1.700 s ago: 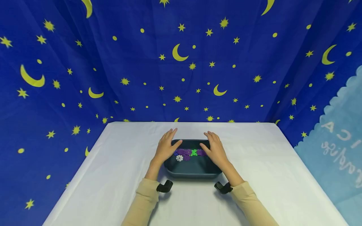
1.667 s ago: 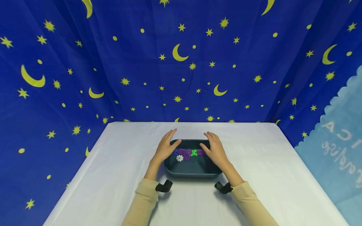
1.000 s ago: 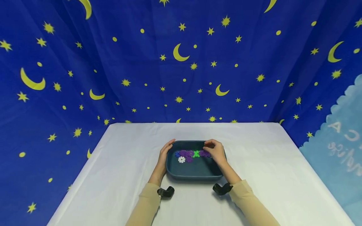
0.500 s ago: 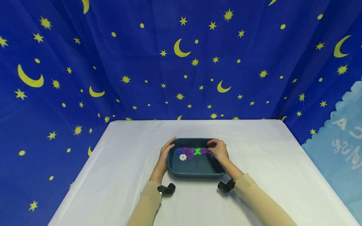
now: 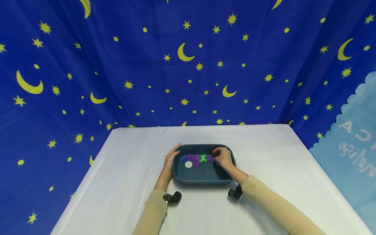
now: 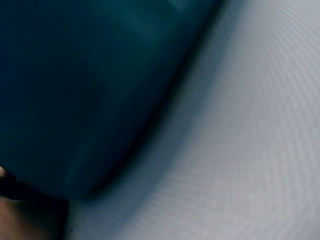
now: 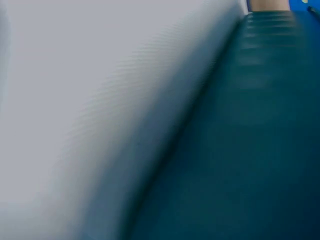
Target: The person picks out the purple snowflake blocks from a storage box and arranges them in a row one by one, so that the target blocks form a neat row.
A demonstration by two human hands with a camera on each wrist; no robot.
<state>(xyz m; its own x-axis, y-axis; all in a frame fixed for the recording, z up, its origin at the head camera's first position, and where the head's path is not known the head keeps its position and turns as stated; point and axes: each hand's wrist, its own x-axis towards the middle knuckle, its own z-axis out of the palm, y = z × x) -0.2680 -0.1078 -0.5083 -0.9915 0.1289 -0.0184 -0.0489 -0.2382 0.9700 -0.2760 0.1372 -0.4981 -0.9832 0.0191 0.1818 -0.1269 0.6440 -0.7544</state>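
Between a person's two forearms, a dark teal, round-cornered plastic tray [image 5: 202, 182] sits on a white-covered table [image 5: 117, 179], and inside it, towards the far side, lie small flat snowflake discs with notched, petal-like edges. From left to right their line runs through a blue disc [image 5: 183, 159], a cluster of purple discs [image 5: 192, 157], a bright green disc [image 5: 203, 158] and another purple disc [image 5: 210, 158] beside the right fingertips; whether these are joined or merely touching is too small to tell. Nearer the front lie a white disc [image 5: 188, 164] with a dark centre and, just right of it, a lower purple disc [image 5: 196, 164]. The left hand [image 5: 169, 161] rests along the tray's left side, fingers extended at the rim. The right hand [image 5: 224, 157] reaches inside the tray's right end with fingers bent and drawn narrow; its own back hides the fingertips, so I cannot tell if a disc is pinched there. Only the head view shows the discs. The left wrist view gives the tray's smooth outer wall close up, the woven texture of the white cloth [image 6: 250, 150] and blurred skin in the lower corner. The right wrist view adds pale horizontal bands on the wall's upper part and a scrap of blue curtain [image 7: 298, 5].
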